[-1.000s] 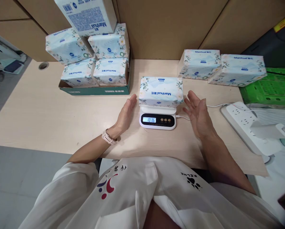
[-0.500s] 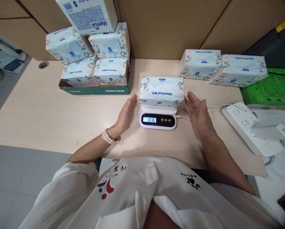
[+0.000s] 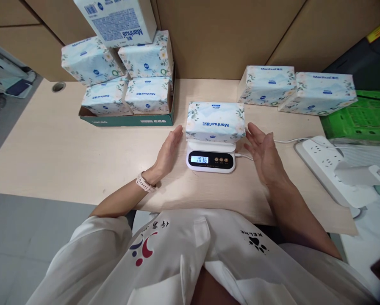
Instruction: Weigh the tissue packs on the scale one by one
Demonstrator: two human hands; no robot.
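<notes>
A pale blue floral tissue pack [image 3: 214, 120] lies on a small white digital scale [image 3: 211, 159] whose display reads 103.6. My left hand [image 3: 167, 153] rests edge-down on the table just left of the pack, fingers straight and together, holding nothing. My right hand [image 3: 262, 150] hovers just right of the pack with its palm turned toward it and fingers spread, also empty. Neither hand visibly touches the pack.
A green cardboard tray [image 3: 129, 120] with several stacked tissue packs [image 3: 147, 93] stands at the back left. Two more packs [image 3: 266, 84] lie at the back right. A white power strip [image 3: 332, 167] and a green crate [image 3: 361, 116] sit to the right. Brown panels back the wooden table [image 3: 53, 148].
My right hand has edged slightly closer to the pack. The pack, scale and left hand have not moved.
</notes>
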